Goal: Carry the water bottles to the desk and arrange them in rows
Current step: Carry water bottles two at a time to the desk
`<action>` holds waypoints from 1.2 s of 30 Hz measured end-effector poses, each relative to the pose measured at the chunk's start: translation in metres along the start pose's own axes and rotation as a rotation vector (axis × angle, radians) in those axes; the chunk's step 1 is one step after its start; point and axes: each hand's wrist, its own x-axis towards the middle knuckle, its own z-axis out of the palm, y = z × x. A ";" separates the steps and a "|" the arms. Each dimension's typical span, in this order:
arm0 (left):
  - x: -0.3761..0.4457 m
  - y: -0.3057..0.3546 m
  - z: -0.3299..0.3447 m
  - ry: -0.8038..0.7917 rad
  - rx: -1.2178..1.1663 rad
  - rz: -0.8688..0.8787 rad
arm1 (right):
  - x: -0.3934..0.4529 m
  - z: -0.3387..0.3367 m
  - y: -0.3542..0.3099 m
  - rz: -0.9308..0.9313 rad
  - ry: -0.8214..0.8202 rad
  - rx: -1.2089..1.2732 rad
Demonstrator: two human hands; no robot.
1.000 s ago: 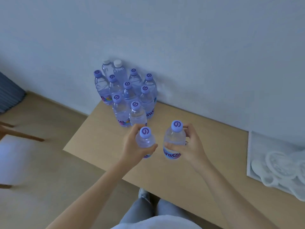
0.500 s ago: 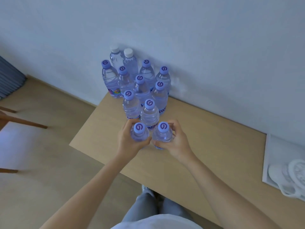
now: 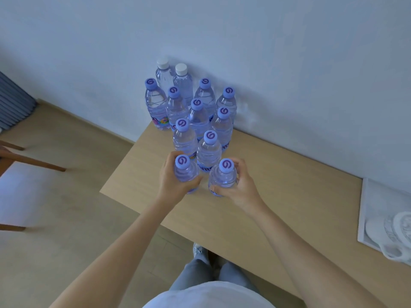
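Each hand's grip wraps one water bottle: the left hand (image 3: 172,185) grasps the left bottle (image 3: 185,172), the right hand (image 3: 241,185) the right bottle (image 3: 222,177), both at the front of the cluster of bottles (image 3: 195,112) on the pale wooden bench (image 3: 278,196). Full, they look weighty; thin ribbed clear plastic would dent, so holding the shoulders suits.

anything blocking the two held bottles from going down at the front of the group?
Nothing visible does. The left hand grips one bottle and the right hand grips another, both just in front of the standing bottles. The desk around them is bare wood; whether their bases touch it is hidden.
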 end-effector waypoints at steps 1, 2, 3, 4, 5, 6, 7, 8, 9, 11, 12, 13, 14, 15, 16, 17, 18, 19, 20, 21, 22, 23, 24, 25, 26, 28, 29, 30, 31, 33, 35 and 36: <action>-0.003 0.000 -0.001 -0.012 -0.025 -0.011 | -0.002 0.000 -0.001 -0.001 -0.005 0.008; -0.006 0.000 -0.002 -0.026 -0.052 -0.022 | -0.005 0.000 -0.002 -0.005 -0.013 0.017; -0.012 -0.001 -0.004 -0.030 -0.057 -0.023 | -0.008 -0.001 -0.004 -0.013 -0.019 0.022; -0.018 -0.001 -0.006 -0.023 -0.030 -0.021 | -0.011 -0.003 -0.005 -0.020 -0.023 0.022; -0.025 -0.001 -0.008 -0.003 0.032 -0.017 | -0.014 -0.004 -0.007 -0.020 -0.022 0.014; -0.033 -0.001 -0.011 0.031 0.089 -0.023 | -0.018 -0.005 -0.009 -0.015 -0.020 0.000; -0.042 -0.001 -0.013 0.070 0.126 -0.045 | -0.022 -0.006 -0.010 -0.007 -0.016 -0.012; -0.051 -0.001 -0.015 0.108 0.137 -0.073 | -0.028 -0.007 -0.011 0.004 -0.012 -0.025; -0.061 -0.001 -0.016 0.137 0.135 -0.096 | -0.034 -0.007 -0.013 0.015 -0.004 -0.035; -0.079 0.000 -0.016 0.159 0.127 -0.109 | -0.048 -0.008 -0.013 0.032 0.029 -0.044; -0.089 0.002 -0.016 0.154 0.124 -0.102 | -0.057 -0.008 -0.013 0.037 0.051 -0.044; -0.098 0.004 -0.016 0.136 0.115 -0.090 | -0.067 -0.008 -0.013 0.041 0.073 -0.043; -0.107 0.007 -0.016 0.102 0.095 -0.081 | -0.078 -0.008 -0.012 0.045 0.090 -0.038; -0.114 0.010 -0.015 0.055 0.069 -0.075 | -0.088 -0.008 -0.012 0.052 0.104 -0.033; -0.121 0.013 -0.013 -0.009 0.046 -0.071 | -0.101 -0.007 -0.012 0.062 0.124 -0.027; -0.127 0.017 -0.011 -0.074 0.032 -0.070 | -0.114 -0.006 -0.011 0.073 0.146 -0.024; -0.133 0.021 -0.009 -0.139 0.029 -0.066 | -0.128 -0.006 -0.009 0.083 0.175 -0.023; -0.139 0.024 -0.006 -0.196 0.031 -0.059 | -0.143 -0.005 -0.008 0.092 0.205 -0.022; -0.144 0.027 -0.004 -0.240 0.030 -0.050 | -0.156 -0.005 -0.007 0.103 0.231 -0.022; -0.151 0.030 -0.001 -0.295 0.036 -0.035 | -0.173 -0.004 -0.005 0.117 0.273 -0.017; -0.157 0.033 0.002 -0.353 0.041 -0.019 | -0.188 -0.005 -0.003 0.129 0.322 -0.008; -0.165 0.036 0.005 -0.418 0.051 -0.003 | -0.206 -0.006 -0.002 0.141 0.377 0.003; -0.173 0.039 0.007 -0.474 0.061 0.017 | -0.225 -0.008 0.000 0.148 0.422 0.010; -0.180 0.040 0.010 -0.518 0.070 0.044 | -0.242 -0.010 0.003 0.150 0.453 0.014; -0.191 0.043 0.017 -0.577 0.088 0.076 | -0.263 -0.013 0.006 0.160 0.497 0.021; -0.212 0.049 0.034 -0.688 0.132 0.131 | -0.308 -0.023 0.015 0.190 0.574 0.048; -0.224 0.052 0.046 -0.736 0.150 0.153 | -0.330 -0.030 0.020 0.208 0.608 0.063; -0.235 0.055 0.057 -0.778 0.164 0.174 | -0.351 -0.035 0.025 0.225 0.640 0.075; -0.251 0.059 0.072 -0.837 0.175 0.200 | -0.377 -0.043 0.030 0.245 0.692 0.082; -0.286 0.069 0.106 -0.958 0.189 0.253 | -0.428 -0.059 0.041 0.284 0.808 0.104; -0.321 0.079 0.138 -1.072 0.193 0.295 | -0.474 -0.075 0.051 0.317 0.902 0.127; -0.344 0.085 0.159 -1.144 0.192 0.316 | -0.501 -0.084 0.058 0.333 0.959 0.143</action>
